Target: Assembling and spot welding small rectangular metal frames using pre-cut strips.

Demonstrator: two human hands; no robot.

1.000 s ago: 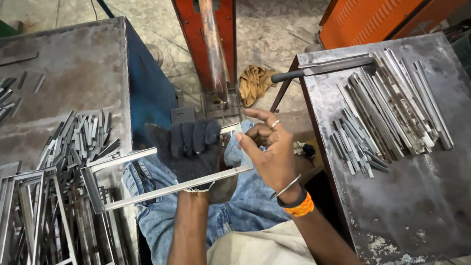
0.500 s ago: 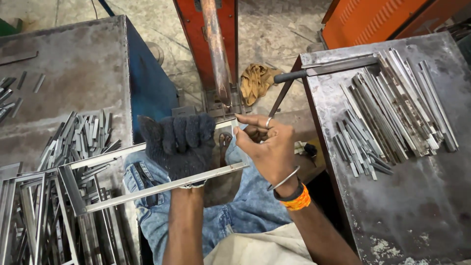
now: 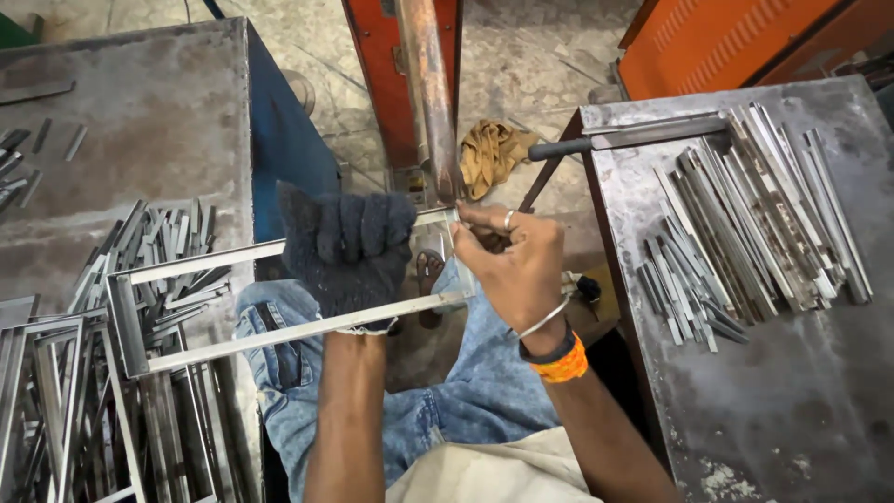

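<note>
A long rectangular frame of grey metal strips (image 3: 200,343) lies across my lap, open at its right end. My left hand (image 3: 346,251), in a dark knitted glove, grips both long bars of the frame near the middle. My bare right hand (image 3: 514,265), with a ring, a thin bangle and an orange band at the wrist, pinches the frame's right end. That end sits just under the tip of a rusty vertical rod (image 3: 430,93) on an orange machine (image 3: 372,74).
A grey steel table (image 3: 792,391) on the right carries a pile of short metal strips (image 3: 754,224) and a dark-handled tool (image 3: 624,142). Left table (image 3: 121,121) holds loose strips and several finished frames (image 3: 65,391). A tan rag (image 3: 492,154) lies on the floor.
Both hands have pushed the frame forward and up, bringing its right end under the rod's tip. The right hand has shifted from the near bar to the frame's far right corner.
</note>
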